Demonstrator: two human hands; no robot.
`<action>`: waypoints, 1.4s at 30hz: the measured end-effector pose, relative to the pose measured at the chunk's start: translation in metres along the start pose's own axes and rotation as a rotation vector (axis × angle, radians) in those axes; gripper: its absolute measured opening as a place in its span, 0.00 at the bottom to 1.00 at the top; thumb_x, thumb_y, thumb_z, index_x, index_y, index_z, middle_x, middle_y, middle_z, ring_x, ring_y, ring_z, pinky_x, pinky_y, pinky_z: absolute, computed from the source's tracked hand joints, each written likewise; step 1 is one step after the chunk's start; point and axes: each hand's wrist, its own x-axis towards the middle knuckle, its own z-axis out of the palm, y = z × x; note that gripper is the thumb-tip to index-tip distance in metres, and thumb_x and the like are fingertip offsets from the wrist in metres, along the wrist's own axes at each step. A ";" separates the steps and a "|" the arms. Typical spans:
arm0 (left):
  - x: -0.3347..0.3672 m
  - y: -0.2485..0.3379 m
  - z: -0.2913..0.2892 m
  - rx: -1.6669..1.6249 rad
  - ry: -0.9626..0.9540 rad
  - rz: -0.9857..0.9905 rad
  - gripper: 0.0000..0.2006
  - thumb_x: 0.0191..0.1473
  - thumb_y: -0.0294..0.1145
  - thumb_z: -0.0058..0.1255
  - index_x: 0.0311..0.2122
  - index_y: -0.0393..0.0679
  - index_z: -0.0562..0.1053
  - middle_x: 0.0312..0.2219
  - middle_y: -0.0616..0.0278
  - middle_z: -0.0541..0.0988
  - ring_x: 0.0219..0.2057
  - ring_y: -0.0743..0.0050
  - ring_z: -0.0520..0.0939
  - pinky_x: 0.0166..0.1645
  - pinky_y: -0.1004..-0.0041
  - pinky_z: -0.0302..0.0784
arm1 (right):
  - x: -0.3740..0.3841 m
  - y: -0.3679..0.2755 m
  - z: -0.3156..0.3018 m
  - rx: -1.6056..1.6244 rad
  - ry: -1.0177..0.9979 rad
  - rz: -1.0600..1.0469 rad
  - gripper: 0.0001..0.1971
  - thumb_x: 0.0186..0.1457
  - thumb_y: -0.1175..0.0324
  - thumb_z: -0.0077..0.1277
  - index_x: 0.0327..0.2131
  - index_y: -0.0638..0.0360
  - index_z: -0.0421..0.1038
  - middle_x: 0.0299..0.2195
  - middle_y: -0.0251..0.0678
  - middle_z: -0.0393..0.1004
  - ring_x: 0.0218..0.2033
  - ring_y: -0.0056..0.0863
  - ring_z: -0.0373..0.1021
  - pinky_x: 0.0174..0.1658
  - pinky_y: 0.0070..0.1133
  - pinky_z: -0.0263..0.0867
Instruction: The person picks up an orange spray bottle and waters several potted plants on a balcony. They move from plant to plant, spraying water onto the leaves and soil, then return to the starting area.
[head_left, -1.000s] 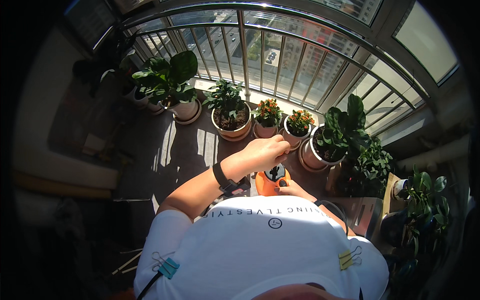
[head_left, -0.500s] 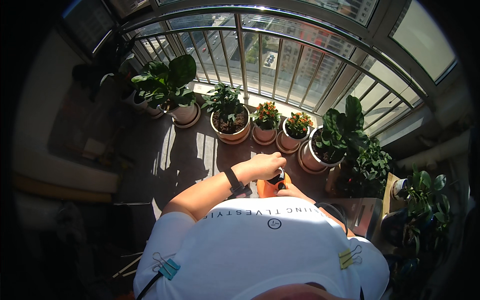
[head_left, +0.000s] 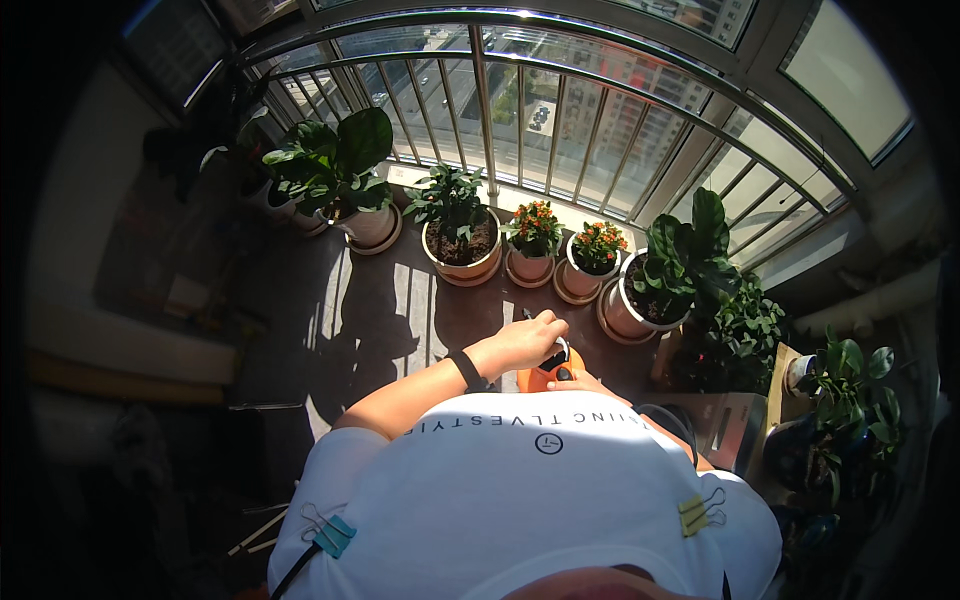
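Note:
Close against my chest is an orange spray bottle [head_left: 536, 381] with a black and white top; the shirt hides its lower part. My left hand [head_left: 528, 343] comes across from the left, fingers curled closed over that top. A small dark tip sticks out beyond its knuckles. At the bottle's right side my right hand [head_left: 588, 384] is closed around it, largely hidden by the shirt. A black knob [head_left: 565, 374] shows beside its fingers.
Ahead stand a potted leafy shrub [head_left: 462, 245], two orange-flowered pots [head_left: 531, 262] [head_left: 590, 272] and a broad-leaved plant [head_left: 640, 300]. Another large plant [head_left: 365, 222] is further left. Behind them runs a metal railing [head_left: 490, 120]. A grey box-like thing [head_left: 725, 425] and more plants [head_left: 850, 400] are at right.
My left hand has turned slightly on the bottle's top, and the dark tip now shows beyond its knuckles. My right hand has shifted slightly; the pots have not moved.

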 end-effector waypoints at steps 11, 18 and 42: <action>0.011 0.030 -0.085 0.124 0.146 0.126 0.14 0.58 0.47 0.48 0.35 0.45 0.71 0.33 0.58 0.74 0.34 0.53 0.78 0.36 0.60 0.74 | 0.000 -0.001 -0.004 -0.019 0.004 0.001 0.17 0.51 0.62 0.59 0.40 0.60 0.70 0.33 0.27 0.72 0.33 0.16 0.67 0.37 0.18 0.63; 0.004 0.003 0.000 0.003 0.002 -0.007 0.15 0.60 0.42 0.47 0.44 0.43 0.69 0.37 0.51 0.71 0.35 0.47 0.78 0.39 0.58 0.75 | 0.000 0.010 -0.006 -0.035 -0.009 0.039 0.17 0.51 0.62 0.59 0.41 0.60 0.70 0.34 0.28 0.72 0.34 0.16 0.67 0.38 0.18 0.64; 0.012 0.023 -0.035 0.058 -0.084 0.041 0.10 0.55 0.40 0.52 0.32 0.45 0.73 0.29 0.60 0.75 0.32 0.56 0.79 0.35 0.63 0.76 | -0.003 0.013 -0.011 -0.053 -0.020 0.055 0.18 0.51 0.62 0.58 0.42 0.60 0.70 0.35 0.29 0.72 0.36 0.17 0.67 0.40 0.18 0.63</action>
